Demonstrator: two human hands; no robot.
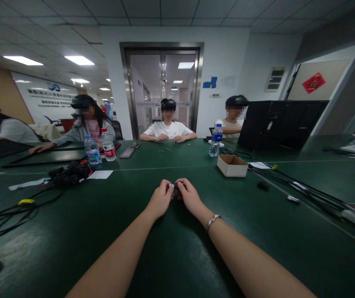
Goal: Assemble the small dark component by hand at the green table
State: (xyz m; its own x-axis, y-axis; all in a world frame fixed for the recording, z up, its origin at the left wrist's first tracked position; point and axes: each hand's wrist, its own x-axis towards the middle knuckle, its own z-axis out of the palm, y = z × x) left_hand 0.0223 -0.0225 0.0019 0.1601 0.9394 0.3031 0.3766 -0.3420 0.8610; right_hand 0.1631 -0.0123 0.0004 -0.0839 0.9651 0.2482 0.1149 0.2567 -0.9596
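My left hand (161, 198) and my right hand (188, 195) meet over the dark green table (177, 248), a little ahead of me. Both have their fingers curled in a pinch around a small dark object (175, 187) with a pale metallic end, held between the fingertips of the two hands. The object is too small to name. A thin bracelet (212, 221) circles my right wrist. Both forearms rest low over the tabletop.
A small open cardboard box (232, 165) stands ahead to the right, next to black cables (301, 186). Water bottles (92, 150) and a dark bundle of gear (70, 174) sit to the left. Three people sit across the table; a black laptop (281, 124) is at the right.
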